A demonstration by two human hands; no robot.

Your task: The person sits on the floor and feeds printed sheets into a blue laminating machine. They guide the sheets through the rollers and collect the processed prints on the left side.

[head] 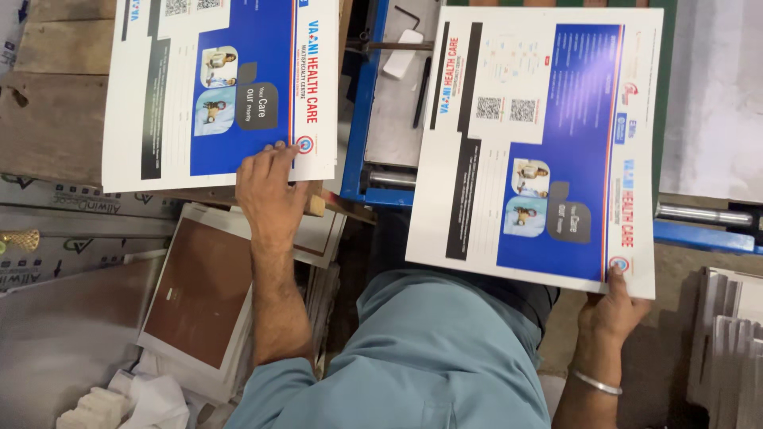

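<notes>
Two large printed sheets, white with blue and black panels, are in view. My left hand (270, 191) rests its fingers on the near edge of the left printed sheet (214, 87), which lies on a wooden surface (56, 119). My right hand (613, 306) grips the near right corner of the right printed sheet (540, 143) and holds it over a blue machine (367, 103). A silver bangle (596, 383) sits on my right wrist.
Below my left arm lies a stack of brown boards with white borders (203, 290), beside crumpled white cloth (151, 397). A metal roller (703, 214) on a blue frame juts out at right. White stacked sheets (735, 342) stand at the lower right.
</notes>
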